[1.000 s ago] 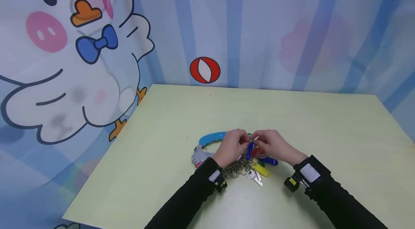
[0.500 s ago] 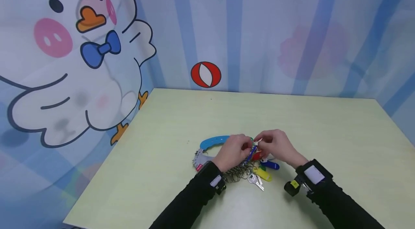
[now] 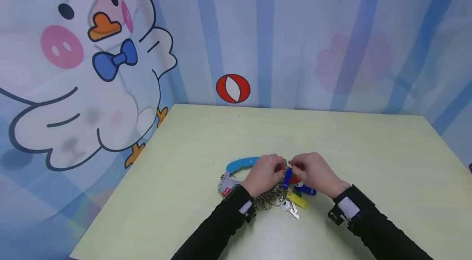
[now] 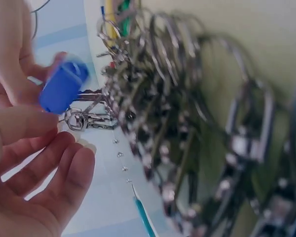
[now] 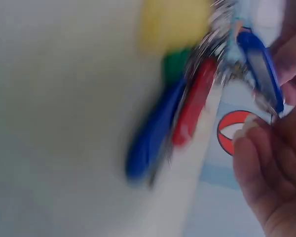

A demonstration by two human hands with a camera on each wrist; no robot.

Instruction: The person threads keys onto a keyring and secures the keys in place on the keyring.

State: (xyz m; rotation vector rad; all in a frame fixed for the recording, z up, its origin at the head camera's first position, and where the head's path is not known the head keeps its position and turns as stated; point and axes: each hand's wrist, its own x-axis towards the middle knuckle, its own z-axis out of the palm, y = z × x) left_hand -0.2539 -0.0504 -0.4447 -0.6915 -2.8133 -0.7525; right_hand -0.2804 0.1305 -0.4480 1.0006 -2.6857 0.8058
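Between my hands a blue key tag [image 3: 287, 178] hangs from small metal hardware. My left hand [image 3: 266, 175] pinches a metal clip [image 4: 78, 119] beside the tag, thumb against fingertips in the left wrist view. My right hand [image 3: 318, 173] pinches the small ring at the tag's end; the grip is partly hidden by the fingers. Below lies a loop-shaped key holder with a light blue band [image 3: 241, 163] and a grey section [image 3: 228, 182]. Many metal rings [image 3: 268, 197] bunch along it. A red key tag [image 5: 195, 103] lies under my right hand, close to a second blue tag [image 3: 306, 189].
A yellow key tag [image 3: 297, 200] and silver keys [image 3: 290, 209] lie on the near side of the bunch. A bit of green tag [image 5: 175, 64] shows beside them. Around them spreads the pale table [image 3: 184, 149], with a printed cloth wall [image 3: 295, 39] behind it.
The right fingers have shifted over the top of the blue tag, which swung from slanted to nearly upright. Both hands stay together over the bunch. The head view has tilted slightly upward.
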